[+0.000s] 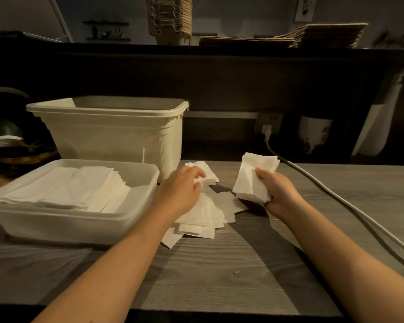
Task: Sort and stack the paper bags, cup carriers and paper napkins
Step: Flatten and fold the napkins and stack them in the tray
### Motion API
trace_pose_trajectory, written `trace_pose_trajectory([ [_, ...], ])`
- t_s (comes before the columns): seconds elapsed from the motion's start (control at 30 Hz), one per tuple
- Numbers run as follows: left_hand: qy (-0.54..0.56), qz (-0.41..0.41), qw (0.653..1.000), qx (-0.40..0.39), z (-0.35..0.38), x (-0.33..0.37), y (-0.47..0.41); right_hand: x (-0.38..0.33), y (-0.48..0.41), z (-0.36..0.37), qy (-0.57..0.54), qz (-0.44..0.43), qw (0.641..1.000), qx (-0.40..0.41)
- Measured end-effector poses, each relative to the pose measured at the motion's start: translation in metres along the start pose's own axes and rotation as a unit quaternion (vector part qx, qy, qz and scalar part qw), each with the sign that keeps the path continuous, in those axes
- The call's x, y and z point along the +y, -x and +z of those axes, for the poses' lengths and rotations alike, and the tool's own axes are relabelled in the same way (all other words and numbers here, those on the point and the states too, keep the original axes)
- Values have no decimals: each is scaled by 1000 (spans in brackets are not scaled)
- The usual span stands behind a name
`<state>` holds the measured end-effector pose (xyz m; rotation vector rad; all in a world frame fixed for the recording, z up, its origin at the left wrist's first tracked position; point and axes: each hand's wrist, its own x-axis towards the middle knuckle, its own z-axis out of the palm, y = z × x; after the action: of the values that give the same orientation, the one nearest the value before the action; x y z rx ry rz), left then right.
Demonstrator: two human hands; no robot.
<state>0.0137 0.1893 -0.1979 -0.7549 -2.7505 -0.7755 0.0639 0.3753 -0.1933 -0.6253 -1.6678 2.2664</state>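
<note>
Gripping napkin stack [252, 180] w/ right hand [276, 190], left hand [183, 186] pinching loose napkin [207, 173]

One wide-angle view, worn on the person's head, looks forward and down onto the table [219, 264] from close in. The cream bin [112, 129] stands left of centre. Beyond it, a shelf [219, 51] crosses near the top edge. Nearer than the bin, the left hand [184, 183] and right hand [275, 190] reach in from the bottom edge.

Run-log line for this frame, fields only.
phase: sorting | left hand: pinches napkin at loose pile | right hand: holds napkin stack | tray: holds stacked napkins
</note>
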Motion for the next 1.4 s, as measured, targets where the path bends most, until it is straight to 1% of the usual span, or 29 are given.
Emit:
trace_pose_trajectory([
  [0.03,-39,-21,999,8,-2,-3,-1,0,0,0,-2,-1,1000,0],
  [0.1,-115,-62,991,-28,-3,-5,1,0,-1,-1,-4,-1,1000,-1],
  [0.2,-158,-93,980,-81,-2,0,5,0,-1,-1,-1,-6,1000,5],
  [0.27,-149,-88,981,-83,-4,0,6,0,-1,-1,-1,-7,1000,4],
  [0.37,-104,-82,988,-75,-6,0,7,0,-2,0,0,-9,1000,4],
  [0.5,-44,-61,997,5,-6,2,6,0,0,-1,-5,-9,1000,-3],
  [0.6,52,-44,996,55,-8,5,4,-1,1,-1,-4,-10,1000,-5],
  [0.67,186,-18,980,62,-11,11,3,-2,2,0,-8,-9,1000,-8],
  [0.7,266,-4,962,53,-13,15,3,-2,3,0,-11,-7,1000,-11],
  [0.77,405,1,914,21,-18,21,4,-2,6,1,-15,-1,1000,-22],
  [0.83,485,-9,874,11,-19,25,4,0,9,3,-13,13,999,-43],
  [0.87,500,-9,866,20,-19,26,5,2,11,5,-8,23,998,-60],
  [0.9,493,-6,869,36,-19,26,4,3,14,8,3,34,996,-82],
  [0.97,429,8,901,62,-15,26,5,8,20,14,30,48,989,-136],
  [1.03,348,27,935,66,-11,29,7,12,24,21,43,55,981,-182],
  [1.07,322,37,944,64,-9,29,7,13,25,24,40,59,976,-204],
  [1.13,302,58,950,59,-4,29,7,13,26,26,15,70,968,-241],
  [1.23,286,67,954,64,1,27,5,12,25,26,-43,88,959,-265],
  [1.3,272,69,957,79,4,24,4,14,23,24,-69,86,958,-264],
  [1.4,202,90,970,96,5,23,5,16,20,21,-89,81,959,-257],
])
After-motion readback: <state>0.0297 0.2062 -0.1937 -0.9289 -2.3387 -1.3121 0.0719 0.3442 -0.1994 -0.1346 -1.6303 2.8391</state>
